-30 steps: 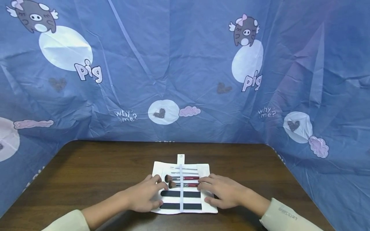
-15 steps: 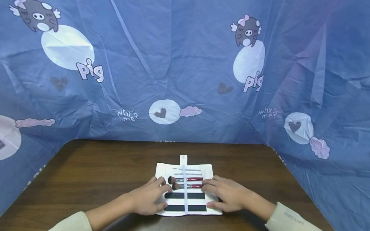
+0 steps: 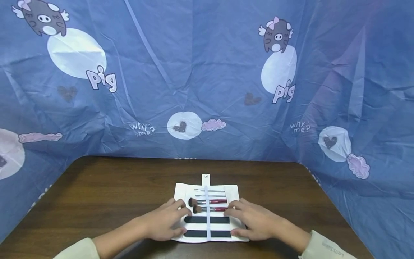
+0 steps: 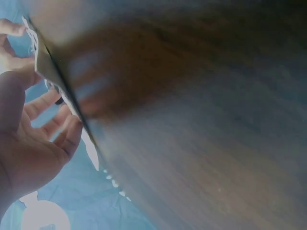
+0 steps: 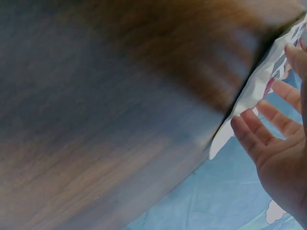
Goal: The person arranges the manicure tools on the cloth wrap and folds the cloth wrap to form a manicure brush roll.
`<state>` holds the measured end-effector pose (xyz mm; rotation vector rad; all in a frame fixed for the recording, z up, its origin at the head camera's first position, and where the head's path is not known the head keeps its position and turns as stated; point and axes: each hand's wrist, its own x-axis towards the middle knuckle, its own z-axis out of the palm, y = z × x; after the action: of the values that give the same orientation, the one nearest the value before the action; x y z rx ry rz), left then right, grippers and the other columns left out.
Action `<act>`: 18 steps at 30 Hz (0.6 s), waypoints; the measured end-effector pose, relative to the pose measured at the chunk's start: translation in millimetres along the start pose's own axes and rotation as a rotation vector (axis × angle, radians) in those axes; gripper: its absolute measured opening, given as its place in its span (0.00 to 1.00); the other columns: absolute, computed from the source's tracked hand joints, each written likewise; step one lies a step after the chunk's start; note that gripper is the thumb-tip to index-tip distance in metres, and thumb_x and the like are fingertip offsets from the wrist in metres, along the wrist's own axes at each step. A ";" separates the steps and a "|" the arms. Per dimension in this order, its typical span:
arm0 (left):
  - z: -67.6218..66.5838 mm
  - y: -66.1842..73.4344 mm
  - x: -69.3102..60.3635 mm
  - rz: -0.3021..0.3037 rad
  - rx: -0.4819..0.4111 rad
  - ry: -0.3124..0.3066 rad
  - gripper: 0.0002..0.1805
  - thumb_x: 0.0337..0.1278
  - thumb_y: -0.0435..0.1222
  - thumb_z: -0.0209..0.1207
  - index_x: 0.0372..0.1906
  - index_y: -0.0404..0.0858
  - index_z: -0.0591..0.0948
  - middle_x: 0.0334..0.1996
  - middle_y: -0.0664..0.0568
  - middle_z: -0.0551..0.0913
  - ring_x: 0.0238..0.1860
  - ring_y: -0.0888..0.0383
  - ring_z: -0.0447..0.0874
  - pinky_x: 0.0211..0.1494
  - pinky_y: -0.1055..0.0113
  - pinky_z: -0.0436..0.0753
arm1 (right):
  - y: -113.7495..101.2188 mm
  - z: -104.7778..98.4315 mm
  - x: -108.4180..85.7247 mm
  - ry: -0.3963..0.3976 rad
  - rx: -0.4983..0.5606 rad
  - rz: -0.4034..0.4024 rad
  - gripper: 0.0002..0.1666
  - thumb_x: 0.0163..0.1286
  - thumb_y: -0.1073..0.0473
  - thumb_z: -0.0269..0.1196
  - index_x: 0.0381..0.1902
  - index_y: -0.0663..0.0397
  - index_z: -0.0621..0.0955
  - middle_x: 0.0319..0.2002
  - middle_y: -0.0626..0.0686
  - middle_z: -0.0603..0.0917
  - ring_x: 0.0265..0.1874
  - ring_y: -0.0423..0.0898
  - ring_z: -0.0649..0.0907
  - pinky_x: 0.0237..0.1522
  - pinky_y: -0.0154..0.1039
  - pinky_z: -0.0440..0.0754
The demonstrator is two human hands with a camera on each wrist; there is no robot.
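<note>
An unrolled white tool case [image 3: 223, 226] lies flat on the table, with a pale strap [image 3: 208, 226] running down across its contents. Under the strap are two makeup brushes [image 3: 217, 201] with red handles, two thin silver tools [image 3: 215, 191] and two flat black strips [image 3: 196, 219]. My left hand [image 3: 165, 221] rests on the case's left edge, fingers spread and loosely bent. On the opposite edge lies my right hand [image 3: 255, 221], fingertips near the brush handle ends. Both wrist views show relaxed fingers touching the case, the left hand [image 4: 41, 148] and right hand [image 5: 283, 158] gripping nothing.
At the case's far side a white tab [image 3: 206, 178] with a snap sticks out. The dark wooden table [image 3: 129, 183] reaches back to a blue cloth [image 3: 213, 82] printed with pigs, which hangs behind and along both sides.
The case and both hands appear slightly further right in the head view, as does the backdrop a little. The right fingers have shifted slightly along the case's edge. The contents stay in place.
</note>
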<state>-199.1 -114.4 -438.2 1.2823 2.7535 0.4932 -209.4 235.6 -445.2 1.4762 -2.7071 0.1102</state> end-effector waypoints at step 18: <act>-7.3 -18.6 -12.5 0.100 -0.122 -0.120 0.36 0.59 0.54 0.68 0.68 0.41 0.76 0.58 0.60 0.74 0.56 0.64 0.68 0.59 0.63 0.76 | -8.4 -4.8 -6.9 0.010 0.013 -0.019 0.22 0.67 0.58 0.65 0.59 0.54 0.82 0.49 0.47 0.82 0.48 0.39 0.79 0.49 0.36 0.81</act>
<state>-206.0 -136.9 -438.1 1.3773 2.5302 0.5621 -198.5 237.2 -440.7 1.5006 -2.6890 0.1345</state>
